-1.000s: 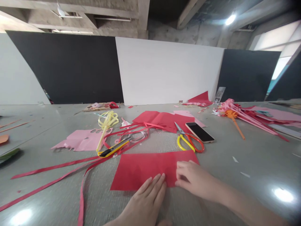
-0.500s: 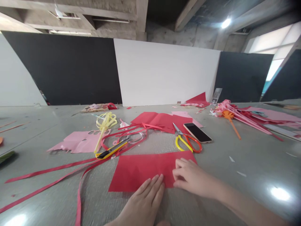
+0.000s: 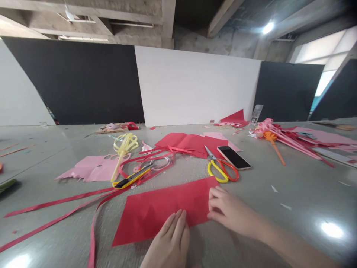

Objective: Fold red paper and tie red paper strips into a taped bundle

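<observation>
A red sheet of paper (image 3: 150,208) lies in front of me at a slant, its left end nearer to me. My left hand (image 3: 171,238) rests on its near edge, fingers stretched out and close together; the thumb is hidden. At the right end, my right hand (image 3: 223,208) has its fingers curled in on the paper's edge. Just beyond lie scissors (image 3: 219,169) with one yellow and one orange handle, blades slightly apart. To the left is a yellow-and-black utility knife (image 3: 134,178) lying over red paper strips (image 3: 93,230).
Behind the scissors lie a phone (image 3: 234,157) and more red paper (image 3: 186,143). A yellow paper-strip ornament (image 3: 125,143) rests on cut pink paper (image 3: 89,167). Pink strips (image 3: 290,139) and an orange ornament on a stick (image 3: 275,143) lie at right. A white panel (image 3: 198,85) stands behind.
The red sheet has turned, its left end swinging toward me and to the left. My left hand has shifted slightly left and nearer; my right hand has stayed at the right end.
</observation>
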A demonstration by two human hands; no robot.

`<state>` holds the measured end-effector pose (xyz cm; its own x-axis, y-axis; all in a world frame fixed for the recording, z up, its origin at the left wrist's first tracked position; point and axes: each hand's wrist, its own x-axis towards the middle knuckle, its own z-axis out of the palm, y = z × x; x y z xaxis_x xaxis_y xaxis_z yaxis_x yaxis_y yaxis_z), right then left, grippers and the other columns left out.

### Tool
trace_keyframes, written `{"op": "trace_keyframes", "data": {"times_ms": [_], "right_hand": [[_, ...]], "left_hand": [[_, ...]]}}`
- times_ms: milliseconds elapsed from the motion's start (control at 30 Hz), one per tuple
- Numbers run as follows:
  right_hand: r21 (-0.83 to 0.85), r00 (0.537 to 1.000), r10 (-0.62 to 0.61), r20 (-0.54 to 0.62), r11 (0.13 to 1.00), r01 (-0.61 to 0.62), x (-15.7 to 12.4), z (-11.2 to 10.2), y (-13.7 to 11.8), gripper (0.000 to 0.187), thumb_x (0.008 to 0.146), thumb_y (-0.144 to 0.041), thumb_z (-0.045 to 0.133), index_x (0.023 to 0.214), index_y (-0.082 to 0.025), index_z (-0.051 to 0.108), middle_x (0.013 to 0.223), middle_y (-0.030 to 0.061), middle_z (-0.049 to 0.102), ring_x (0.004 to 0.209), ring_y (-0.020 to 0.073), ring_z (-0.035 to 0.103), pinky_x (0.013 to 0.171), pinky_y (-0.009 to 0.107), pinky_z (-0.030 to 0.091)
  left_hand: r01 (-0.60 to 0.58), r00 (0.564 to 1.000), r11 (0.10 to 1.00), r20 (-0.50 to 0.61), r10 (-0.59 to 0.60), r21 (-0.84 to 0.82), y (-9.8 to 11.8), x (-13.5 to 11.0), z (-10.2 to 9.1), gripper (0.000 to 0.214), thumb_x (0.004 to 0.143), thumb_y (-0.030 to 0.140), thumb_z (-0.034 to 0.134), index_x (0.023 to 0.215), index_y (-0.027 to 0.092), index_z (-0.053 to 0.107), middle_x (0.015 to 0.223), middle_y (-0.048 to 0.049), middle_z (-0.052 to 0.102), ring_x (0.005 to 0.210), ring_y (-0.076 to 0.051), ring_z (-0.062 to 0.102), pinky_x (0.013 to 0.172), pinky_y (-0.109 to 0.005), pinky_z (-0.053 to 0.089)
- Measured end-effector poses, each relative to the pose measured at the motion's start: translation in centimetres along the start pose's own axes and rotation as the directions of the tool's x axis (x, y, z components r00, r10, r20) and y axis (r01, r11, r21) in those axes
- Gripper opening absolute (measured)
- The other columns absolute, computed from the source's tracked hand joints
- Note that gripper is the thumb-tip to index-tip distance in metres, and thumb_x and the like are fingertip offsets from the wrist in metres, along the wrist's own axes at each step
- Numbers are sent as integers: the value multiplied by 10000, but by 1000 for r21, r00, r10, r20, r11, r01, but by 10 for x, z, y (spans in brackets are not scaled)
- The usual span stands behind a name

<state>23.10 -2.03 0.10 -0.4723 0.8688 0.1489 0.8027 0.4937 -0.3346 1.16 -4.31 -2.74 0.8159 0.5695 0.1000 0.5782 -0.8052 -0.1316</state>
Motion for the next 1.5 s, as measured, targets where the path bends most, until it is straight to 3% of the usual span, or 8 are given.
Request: {"op": "trace_keyframes", "data": {"times_ms": [133,267,467,633,767,833,1067,1500], "right_hand": [[5,1000,-12,14,1000,12,0,0,0,170,769,-149,584,608,-171,535,766,-22,499,752,118,457,722,259,351],[13,999,-29,24,1000,29,0,-2,1,175,787,-183,573,617,-170,533,779,-21,497,759,117,461,729,257,348],[-41,999,-34,2,999,34,0,1,4,171,766,-205,611,618,-173,533,790,-21,511,758,126,472,728,275,337],[-66,1000,-31,2,997,31,1,2,7,202,748,-239,636,597,-168,521,775,-18,514,755,135,473,715,278,339],[-56,999,-35,-3,998,35,2,1,7,187,754,-219,624,609,-169,517,788,-13,509,757,131,470,717,270,340],[-60,1000,-31,-4,998,31,2,2,7,198,758,-224,615,601,-168,508,774,-13,503,747,131,467,706,267,338],[-162,993,45,-111,985,-63,2,12,3,352,661,-456,662,553,-172,482,687,-13,472,707,160,444,668,294,304],[-121,947,306,99,948,-294,-1,-14,25,239,634,-377,672,542,-189,557,712,-11,532,755,169,502,658,283,298]], "left_hand": [[-54,998,997,-29,53,-55,-1,5,-3,660,835,546,338,1186,3,470,1287,-227,380,1185,-303,374,952,-365,357],[-105,991,991,71,111,-78,-3,6,-3,626,873,508,268,1281,42,358,1346,-179,281,1227,-284,301,966,-366,344],[-88,993,989,62,96,-119,-6,3,14,669,863,528,267,1332,51,249,1383,-161,168,1266,-288,186,1005,-392,281],[-55,987,983,137,80,-175,-5,8,5,674,842,531,335,1311,47,303,1369,-174,202,1251,-294,225,995,-396,299],[10,976,982,217,31,-187,-4,12,-8,485,862,229,363,1313,63,298,1377,-138,173,1262,-260,196,1001,-389,287],[30,968,983,250,17,-183,-3,14,-9,542,803,102,357,1333,76,248,1387,-110,122,1272,-245,154,1010,-395,265],[51,959,979,282,7,-198,0,15,-8,618,750,77,382,1346,114,224,1389,-95,96,1273,-255,124,1015,-413,254],[50,959,982,285,3,-179,-1,14,-8,618,742,53,355,1345,110,229,1391,-90,96,1274,-252,131,1012,-414,261]]}}
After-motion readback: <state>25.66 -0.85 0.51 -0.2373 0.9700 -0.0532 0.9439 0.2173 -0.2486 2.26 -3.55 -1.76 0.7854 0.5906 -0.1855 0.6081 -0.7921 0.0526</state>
